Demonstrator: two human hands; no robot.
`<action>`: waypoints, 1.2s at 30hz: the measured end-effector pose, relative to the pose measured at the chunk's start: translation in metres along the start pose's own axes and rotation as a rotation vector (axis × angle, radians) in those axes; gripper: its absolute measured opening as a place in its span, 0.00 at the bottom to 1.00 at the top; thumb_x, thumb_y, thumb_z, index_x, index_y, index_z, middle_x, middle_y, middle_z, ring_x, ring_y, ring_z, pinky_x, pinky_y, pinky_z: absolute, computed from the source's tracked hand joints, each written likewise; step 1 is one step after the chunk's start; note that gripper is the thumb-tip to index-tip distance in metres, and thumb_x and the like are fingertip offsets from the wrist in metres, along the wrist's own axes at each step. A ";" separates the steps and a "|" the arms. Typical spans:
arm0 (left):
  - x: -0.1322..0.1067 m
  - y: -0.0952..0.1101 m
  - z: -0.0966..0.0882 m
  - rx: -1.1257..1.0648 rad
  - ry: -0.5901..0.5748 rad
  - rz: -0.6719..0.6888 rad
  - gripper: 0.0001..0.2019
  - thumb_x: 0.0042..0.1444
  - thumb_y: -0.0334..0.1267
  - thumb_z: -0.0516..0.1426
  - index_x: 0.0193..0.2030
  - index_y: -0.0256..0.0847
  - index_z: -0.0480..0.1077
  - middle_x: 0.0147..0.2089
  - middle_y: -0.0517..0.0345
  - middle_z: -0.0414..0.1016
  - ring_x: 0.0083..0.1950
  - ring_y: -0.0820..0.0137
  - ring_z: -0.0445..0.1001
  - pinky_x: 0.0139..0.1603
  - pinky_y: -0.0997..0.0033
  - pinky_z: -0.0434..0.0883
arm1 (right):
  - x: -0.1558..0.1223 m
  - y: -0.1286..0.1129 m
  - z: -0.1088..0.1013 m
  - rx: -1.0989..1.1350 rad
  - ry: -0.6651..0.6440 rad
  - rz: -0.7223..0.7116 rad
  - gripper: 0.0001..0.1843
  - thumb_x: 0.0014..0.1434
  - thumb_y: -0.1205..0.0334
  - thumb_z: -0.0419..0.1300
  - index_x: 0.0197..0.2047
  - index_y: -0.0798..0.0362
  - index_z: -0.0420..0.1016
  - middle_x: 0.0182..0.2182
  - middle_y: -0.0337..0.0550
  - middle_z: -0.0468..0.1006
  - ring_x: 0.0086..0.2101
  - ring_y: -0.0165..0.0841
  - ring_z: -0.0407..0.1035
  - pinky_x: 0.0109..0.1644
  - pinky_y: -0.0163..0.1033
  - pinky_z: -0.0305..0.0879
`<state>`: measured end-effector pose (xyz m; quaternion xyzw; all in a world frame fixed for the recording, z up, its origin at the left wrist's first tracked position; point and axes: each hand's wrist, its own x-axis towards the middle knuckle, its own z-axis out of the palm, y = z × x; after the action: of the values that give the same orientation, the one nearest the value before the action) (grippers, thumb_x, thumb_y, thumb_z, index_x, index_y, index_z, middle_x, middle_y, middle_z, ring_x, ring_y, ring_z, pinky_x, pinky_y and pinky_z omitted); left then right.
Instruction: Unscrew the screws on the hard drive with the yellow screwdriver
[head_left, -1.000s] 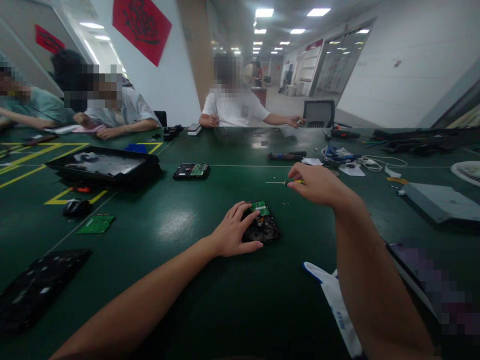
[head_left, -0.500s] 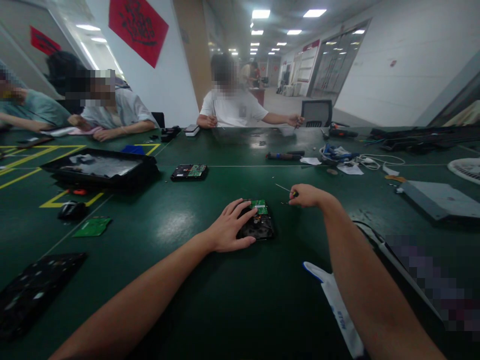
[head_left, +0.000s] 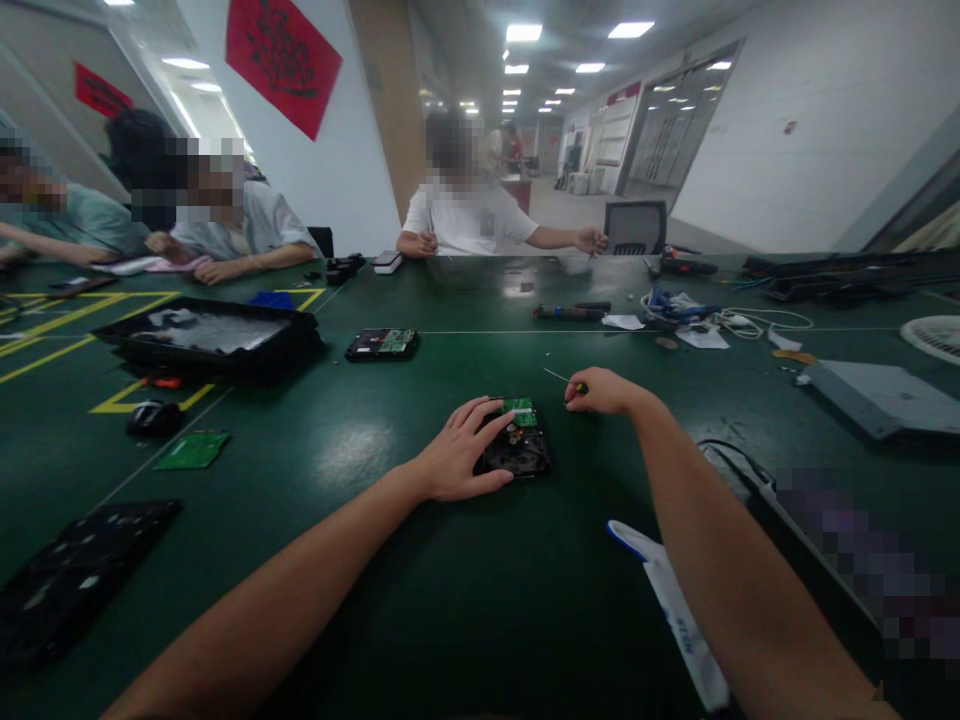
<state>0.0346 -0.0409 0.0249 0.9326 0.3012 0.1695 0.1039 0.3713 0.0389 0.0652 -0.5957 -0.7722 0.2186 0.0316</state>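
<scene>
My left hand (head_left: pixel 466 455) lies spread over the left part of a hard drive (head_left: pixel 519 458). Its fingers rest on the black casing and its thumb reaches along the near edge. A green circuit board (head_left: pixel 519 408) shows at the far end of the drive. Just right of it, close to the tabletop, my right hand (head_left: pixel 600 390) is closed round a screwdriver (head_left: pixel 556 375). The thin shaft points up and left, away from the drive, and only a bit of the yellow-and-black handle shows between the fingers.
Left on the green table (head_left: pixel 420 600) are a second hard drive (head_left: pixel 382 344), a black tray (head_left: pixel 210 340), a loose circuit board (head_left: pixel 193 450) and a black panel (head_left: pixel 82 570). To the right are a white strip (head_left: pixel 686 620), a grey metal box (head_left: pixel 885 400) and cables (head_left: pixel 757 318). Co-workers sit opposite.
My right hand has moved slightly left with the screwdriver, nearer the hard drive. My left hand stays on the drive. The view has shifted a little.
</scene>
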 end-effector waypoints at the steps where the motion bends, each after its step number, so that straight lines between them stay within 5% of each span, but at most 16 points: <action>1: 0.000 0.000 0.000 -0.001 0.000 0.001 0.46 0.62 0.66 0.57 0.80 0.51 0.46 0.79 0.47 0.48 0.79 0.42 0.44 0.77 0.36 0.50 | 0.001 0.001 0.001 0.011 0.001 -0.016 0.11 0.55 0.61 0.70 0.43 0.53 0.84 0.38 0.44 0.85 0.38 0.36 0.78 0.43 0.37 0.70; 20: 0.001 -0.001 -0.002 0.009 -0.002 0.009 0.46 0.61 0.66 0.58 0.80 0.49 0.49 0.79 0.45 0.50 0.79 0.44 0.45 0.77 0.37 0.51 | 0.006 0.001 0.011 0.067 0.035 -0.030 0.06 0.60 0.60 0.66 0.40 0.53 0.81 0.36 0.44 0.83 0.30 0.33 0.76 0.36 0.36 0.68; 29: 0.008 0.030 0.010 -0.010 0.150 -0.037 0.41 0.62 0.64 0.57 0.74 0.42 0.59 0.72 0.43 0.62 0.75 0.47 0.55 0.77 0.41 0.52 | 0.000 -0.013 0.005 0.058 0.136 -0.007 0.06 0.63 0.62 0.63 0.40 0.52 0.80 0.37 0.43 0.84 0.30 0.31 0.75 0.38 0.34 0.68; 36: 0.015 0.037 0.016 0.072 0.122 -0.088 0.42 0.63 0.64 0.56 0.76 0.40 0.56 0.76 0.42 0.59 0.78 0.45 0.51 0.78 0.37 0.48 | 0.000 -0.037 0.004 0.006 0.184 -0.055 0.08 0.63 0.61 0.62 0.38 0.54 0.82 0.39 0.46 0.84 0.35 0.35 0.77 0.41 0.35 0.67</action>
<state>0.0718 -0.0625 0.0252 0.9095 0.3537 0.2104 0.0592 0.3363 0.0303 0.0753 -0.5917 -0.7815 0.1644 0.1100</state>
